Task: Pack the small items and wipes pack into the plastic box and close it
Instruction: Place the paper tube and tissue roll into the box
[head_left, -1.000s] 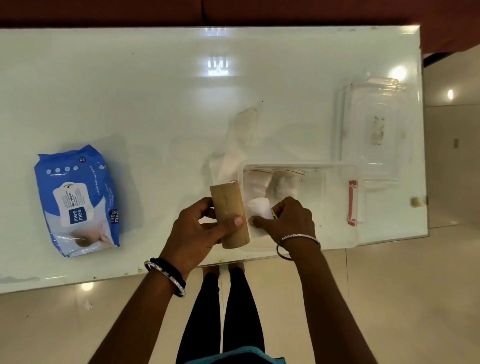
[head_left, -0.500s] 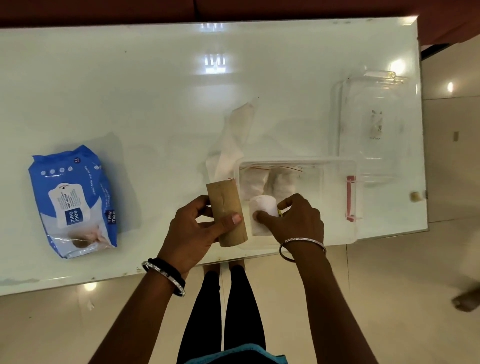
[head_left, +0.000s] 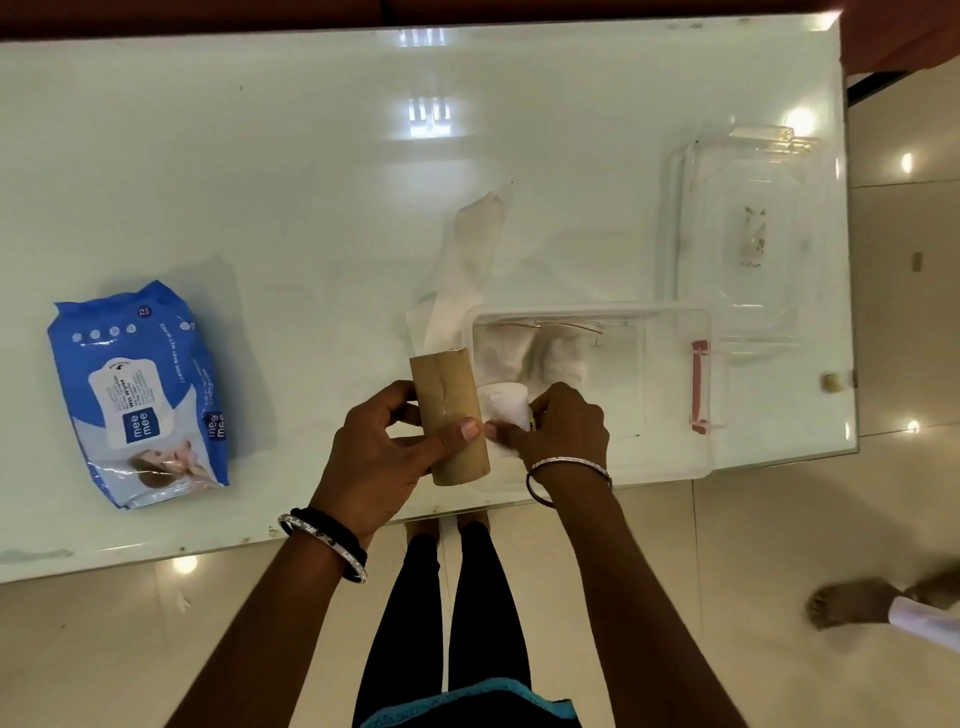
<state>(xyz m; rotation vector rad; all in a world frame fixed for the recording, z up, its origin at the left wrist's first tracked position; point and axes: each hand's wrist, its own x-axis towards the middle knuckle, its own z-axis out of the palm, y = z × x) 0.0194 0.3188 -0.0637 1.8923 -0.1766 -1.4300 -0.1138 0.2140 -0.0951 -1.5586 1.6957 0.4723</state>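
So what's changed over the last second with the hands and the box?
The right hand has raised the small white roll it holds in the clear plastic box, so more of it shows. The left hand keeps its grip on the cardboard tube. The wipes pack, loose tissue and lid have not moved.

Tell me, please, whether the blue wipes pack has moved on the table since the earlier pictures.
No. The wipes pack lies at the same spot, well left of the plastic box; only the camera view shifted slightly.
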